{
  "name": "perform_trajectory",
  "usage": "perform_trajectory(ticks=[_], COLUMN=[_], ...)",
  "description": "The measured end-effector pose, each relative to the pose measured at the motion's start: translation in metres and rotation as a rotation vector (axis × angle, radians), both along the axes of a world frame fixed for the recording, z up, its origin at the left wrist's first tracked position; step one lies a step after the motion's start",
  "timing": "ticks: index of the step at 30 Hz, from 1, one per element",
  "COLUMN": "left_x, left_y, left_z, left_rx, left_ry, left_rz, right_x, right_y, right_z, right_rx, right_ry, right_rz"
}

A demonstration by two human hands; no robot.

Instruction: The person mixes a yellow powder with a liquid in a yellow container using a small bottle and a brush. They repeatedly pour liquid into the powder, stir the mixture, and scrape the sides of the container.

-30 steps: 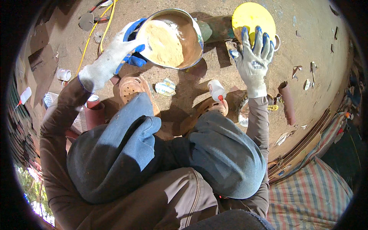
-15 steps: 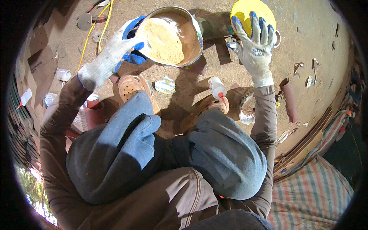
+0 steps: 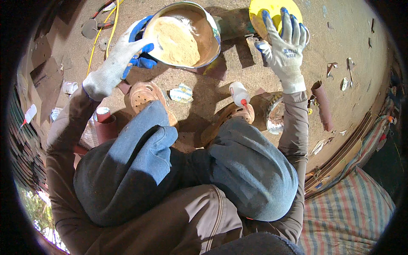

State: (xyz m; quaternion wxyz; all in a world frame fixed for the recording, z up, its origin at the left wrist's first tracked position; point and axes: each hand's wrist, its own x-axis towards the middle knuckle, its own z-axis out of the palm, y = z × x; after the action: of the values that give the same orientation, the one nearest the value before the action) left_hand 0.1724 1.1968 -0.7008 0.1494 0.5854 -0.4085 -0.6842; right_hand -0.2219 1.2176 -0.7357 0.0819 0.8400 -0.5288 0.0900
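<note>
In its white glove with blue-coated fingers, my left hand (image 3: 134,49) grips the left side of a round pan (image 3: 212,23), its thumb near the rim. Tan powder (image 3: 176,42) lies in the pan, with a paler patch among it. Toward the far right, my gloved right hand (image 3: 287,46) rests spread fingers over a yellow disc (image 3: 258,19). Its thumb points left, apart from the fingers. A dark green cylindrical piece (image 3: 233,26) lies between pan and disc; how they join, if at all, I cannot tell.
A white bottle with a red tip (image 3: 240,94) stands by my right shoe (image 3: 236,112). Reddish-brown rolls (image 3: 106,127) are at my left knee, another roll (image 3: 323,106) at right. Yellow cable (image 3: 112,32) runs at far left. A tape roll (image 3: 275,117) lies near my right forearm.
The whole view has shifted slightly. The pan and my left hand sit a little further left. My right hand has slid slightly rightward over the yellow disc.
</note>
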Motion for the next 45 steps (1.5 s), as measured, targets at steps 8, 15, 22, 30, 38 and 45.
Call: perform_trajectory(ticks=[8,15,22,30,38,45], left_x=[0.008,0.006,-0.007,0.007,0.002,0.000], left_y=[-0.005,-0.010,-0.006,-0.009,-0.010,-0.010], left_z=[-0.007,-0.010,0.003,-0.007,0.003,0.002], left_rx=[-0.031,-0.022,-0.064,-0.066,-0.059,-0.090], left_ry=[-0.023,-0.025,-0.051,0.035,0.028,0.008], left_rz=[0.063,0.056,0.092,0.046,0.060,0.046], right_x=[-0.010,-0.031,-0.026,-0.030,-0.054,-0.042], right_y=[-0.001,0.004,-0.005,-0.008,-0.002,-0.002], right_z=[0.008,-0.005,-0.001,-0.001,0.005,0.011], right_rx=[0.128,0.059,0.093,0.066,0.086,0.095], right_ry=[0.240,0.164,0.157,0.228,0.103,0.111], right_rz=[0.084,0.140,0.187,0.220,0.102,0.205])
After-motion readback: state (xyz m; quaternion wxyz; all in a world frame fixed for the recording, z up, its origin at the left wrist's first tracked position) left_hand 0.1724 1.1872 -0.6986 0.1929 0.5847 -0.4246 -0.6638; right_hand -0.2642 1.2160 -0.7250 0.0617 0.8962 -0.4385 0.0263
